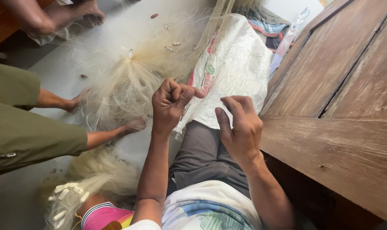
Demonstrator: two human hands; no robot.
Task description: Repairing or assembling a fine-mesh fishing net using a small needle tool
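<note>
Two hands working pale fishing net [129, 81] strands above a white woven sack [240, 68].

The left hand [171, 104] is clenched to a fist, pinching fine net threads; the right hand [240, 125] is half-curled, its fingers apart, and what it holds cannot be told. The net lies heaped on the grey floor [116, 25], left of the sack. A wooden platform [342, 106] borders the right; another person's feet [136, 124] rest against the net.

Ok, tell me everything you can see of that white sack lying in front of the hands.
The white sack looks like woven plastic, crumpled and creased, with red and green print along its left edge. It lies flat on the floor beside the wooden planks, running up from the person's lap. Pale fishing net overlaps its left side. The left hand is fisted over its lower edge; the right hand hovers close.
</note>
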